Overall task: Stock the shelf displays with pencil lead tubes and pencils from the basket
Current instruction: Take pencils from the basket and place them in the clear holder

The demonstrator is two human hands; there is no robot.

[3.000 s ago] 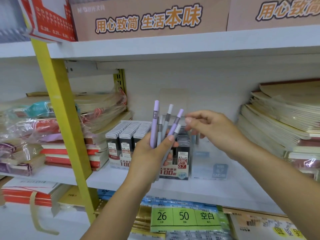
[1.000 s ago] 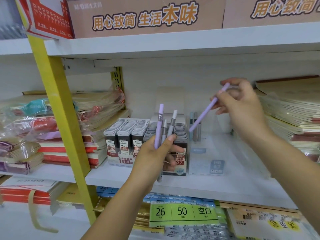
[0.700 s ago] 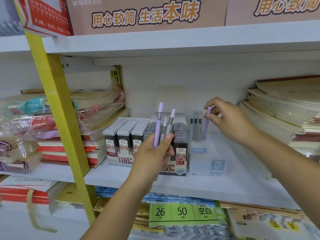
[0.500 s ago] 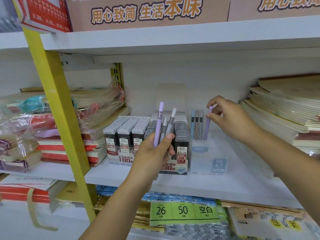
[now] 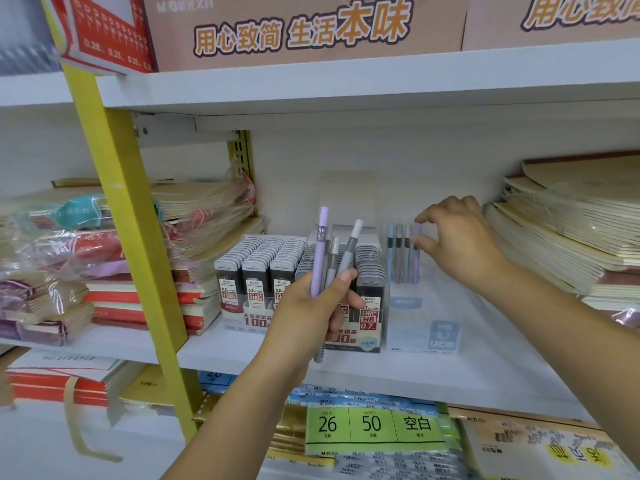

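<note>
Since a second ago my right hand [image 5: 460,244] has carried the lilac pencil [image 5: 416,254] from up in the air down into the clear holder [image 5: 420,306], and now thumb and forefinger pinch its top end. It stands upright at the right end of a short row — a blue one and two grey ones just beside it, all at the back of the holder, whose front part holds nothing I can see but a pale blue label.

My left hand [image 5: 311,306] is closed around a bunch of pencils [image 5: 332,258] held upright in front of the lead boxes: one lilac with "HB 0.7" on a darker band, and two or three grey ones with white caps; I cannot tell the exact count. Their lower tips poke out below the hand.

Left of the holder, on the same white shelf [image 5: 398,375], the lead boxes [image 5: 263,271] are packed full — dark tubes with grey tops in tight rows, red-and-white labels reading 0.5 and 0.7. Notebook stacks [image 5: 571,230] sit at the far right, wrapped packs [image 5: 62,258] at the left beyond a yellow post [image 5: 128,237].
</note>
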